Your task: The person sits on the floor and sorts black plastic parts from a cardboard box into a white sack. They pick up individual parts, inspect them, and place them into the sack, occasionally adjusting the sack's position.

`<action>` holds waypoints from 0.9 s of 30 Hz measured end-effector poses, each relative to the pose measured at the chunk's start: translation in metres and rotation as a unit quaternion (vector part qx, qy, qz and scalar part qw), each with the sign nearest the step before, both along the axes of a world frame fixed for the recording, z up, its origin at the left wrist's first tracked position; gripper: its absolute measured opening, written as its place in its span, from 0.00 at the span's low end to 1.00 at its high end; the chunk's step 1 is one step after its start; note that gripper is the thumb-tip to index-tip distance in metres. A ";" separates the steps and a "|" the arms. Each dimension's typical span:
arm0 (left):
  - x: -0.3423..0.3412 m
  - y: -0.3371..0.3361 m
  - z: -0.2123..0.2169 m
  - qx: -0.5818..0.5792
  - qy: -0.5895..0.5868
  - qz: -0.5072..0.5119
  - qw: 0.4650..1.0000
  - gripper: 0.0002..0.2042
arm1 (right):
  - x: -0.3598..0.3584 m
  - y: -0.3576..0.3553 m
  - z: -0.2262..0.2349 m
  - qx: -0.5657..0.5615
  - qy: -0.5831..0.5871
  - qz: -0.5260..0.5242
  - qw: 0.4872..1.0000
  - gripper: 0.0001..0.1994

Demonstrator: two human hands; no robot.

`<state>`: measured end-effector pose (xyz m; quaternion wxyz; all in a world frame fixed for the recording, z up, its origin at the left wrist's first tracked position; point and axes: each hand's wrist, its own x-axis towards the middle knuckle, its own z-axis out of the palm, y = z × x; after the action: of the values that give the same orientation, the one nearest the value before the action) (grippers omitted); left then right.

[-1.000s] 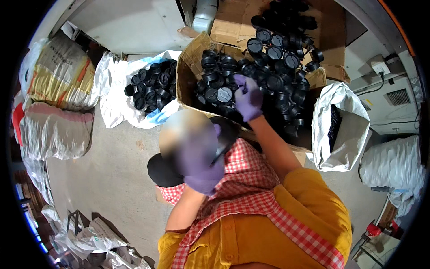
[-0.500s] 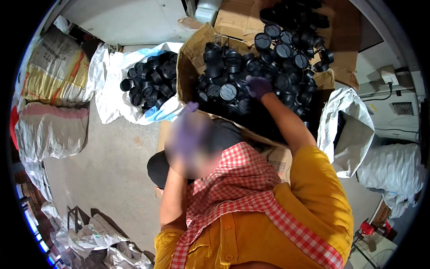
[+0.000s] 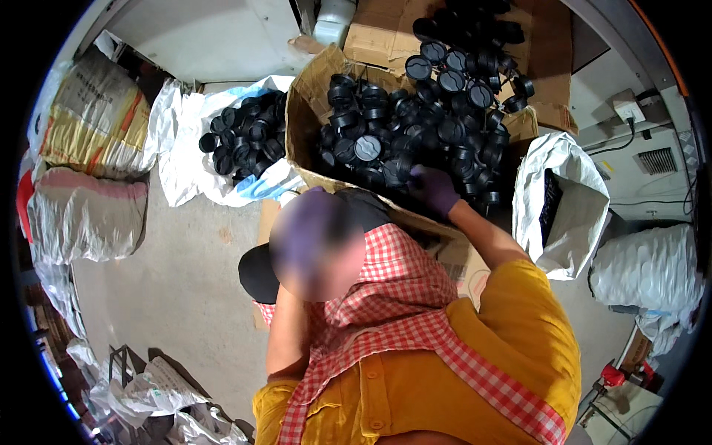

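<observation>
My right hand (image 3: 434, 190), in a purple glove, reaches into the near side of an open cardboard box (image 3: 305, 122). Its fingers look curled down among black round plastic caps (image 3: 415, 133), and whatever they grip is hidden. Heaped caps, several with grey-looking round faces, fill the box. On the near left, outside the box, my left hand (image 3: 308, 222) also wears a purple glove. A blur covers most of it, so its fingers and anything in them do not show. That hand is close to the box's near left corner, above my red-and-white checked apron (image 3: 408, 267).
More black caps (image 3: 248, 133) lie on a white sack (image 3: 193, 170) left of the box. Others sit on flattened cardboard (image 3: 386, 37) behind it. An open white sack (image 3: 578, 230) stands at right. Full sacks (image 3: 89, 215) line the left side.
My right hand has moved nearer to me, from the middle of the caps toward the box's near edge. My left hand has shifted slightly. The whole view has shifted a little.
</observation>
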<state>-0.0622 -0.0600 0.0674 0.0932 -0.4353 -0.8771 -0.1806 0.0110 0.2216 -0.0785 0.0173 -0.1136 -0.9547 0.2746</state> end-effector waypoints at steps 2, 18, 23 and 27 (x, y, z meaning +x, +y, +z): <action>0.001 0.004 -0.027 -0.020 -0.024 0.010 0.999 0.15 | 0.013 -0.020 0.021 -0.120 0.057 -0.123 0.983 0.12; 0.048 0.046 -0.041 0.385 -0.558 -0.022 0.735 0.10 | 0.063 -0.065 0.104 -0.163 0.198 0.128 0.958 0.05; 0.039 0.006 -0.031 0.496 -0.694 0.121 0.507 0.12 | 0.042 -0.032 0.082 -0.253 0.185 -0.093 0.945 0.08; -0.006 -0.019 -0.024 0.432 -0.589 0.169 0.662 0.11 | -0.017 -0.010 0.070 -0.232 0.220 -0.072 0.945 0.10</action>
<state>-0.0687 -0.0795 0.0439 -0.2366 0.0068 -0.6310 -0.7388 -0.0056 0.2112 -0.0083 0.2194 -0.1195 -0.8263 0.5048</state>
